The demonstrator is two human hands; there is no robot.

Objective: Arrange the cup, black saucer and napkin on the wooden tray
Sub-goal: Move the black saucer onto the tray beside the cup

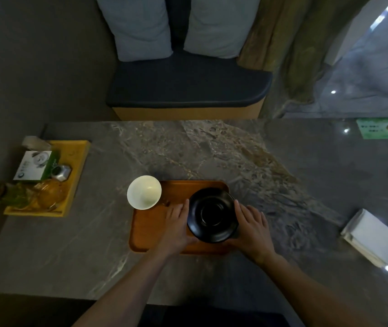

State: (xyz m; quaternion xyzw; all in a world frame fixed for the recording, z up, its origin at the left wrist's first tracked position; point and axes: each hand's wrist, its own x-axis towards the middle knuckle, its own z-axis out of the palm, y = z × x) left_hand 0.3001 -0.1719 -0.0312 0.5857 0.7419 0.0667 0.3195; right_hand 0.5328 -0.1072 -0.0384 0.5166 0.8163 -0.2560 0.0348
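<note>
The black saucer (212,215) is over the right half of the wooden tray (150,230), gripped on both sides. My left hand (176,221) holds its left rim and my right hand (252,224) holds its right rim. I cannot tell whether the saucer rests on the tray or hovers just above it. A white cup (144,192) stands upright at the tray's far left corner, overlapping its edge. A stack of white napkins (372,236) lies on the table far to the right.
A yellow tray (77,161) at the left holds a box, a small metal tin and glassware, with a green plant beside it. A green card (379,131) lies at the far right. A cushioned bench (188,90) stands behind the marble table (211,149).
</note>
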